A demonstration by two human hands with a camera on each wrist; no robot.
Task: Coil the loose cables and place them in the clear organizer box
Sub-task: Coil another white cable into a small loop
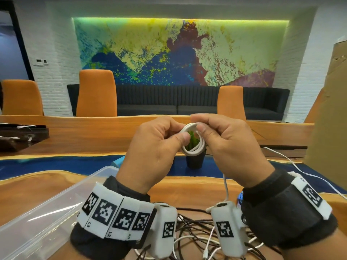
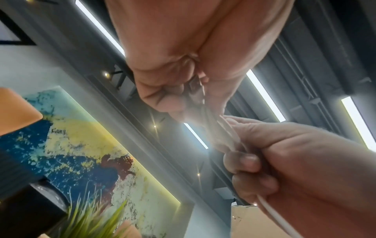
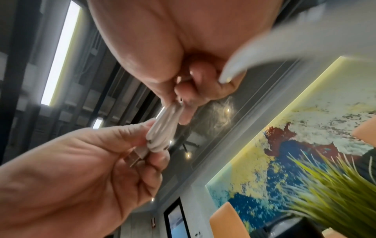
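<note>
A white cable [image 1: 193, 141], wound into a small coil, is held up in the air above the bench [image 1: 187, 190]. It is pinched on its left side by the thumb and fingers of the left hand [image 1: 155, 147], and at its top by those of the right hand [image 1: 227, 145]. One loose end hangs down below the right hand. A clear box [image 1: 43, 220] sits at lower left, and a tangle of cables [image 1: 195, 241] lies beneath the wrists. A small potted plant [image 1: 195, 156] stands behind the coil.

- A large abstract painting in yellow, blue and dark red [image 1: 178, 51] is glowing under backlighting on the white brick wall [image 1: 56, 72].
- Orange high-backed chairs [image 1: 96, 92] are standing before a long dark sofa [image 1: 197, 102].
- Long strip ceiling lights [image 2: 264, 95] are shining overhead.
</note>
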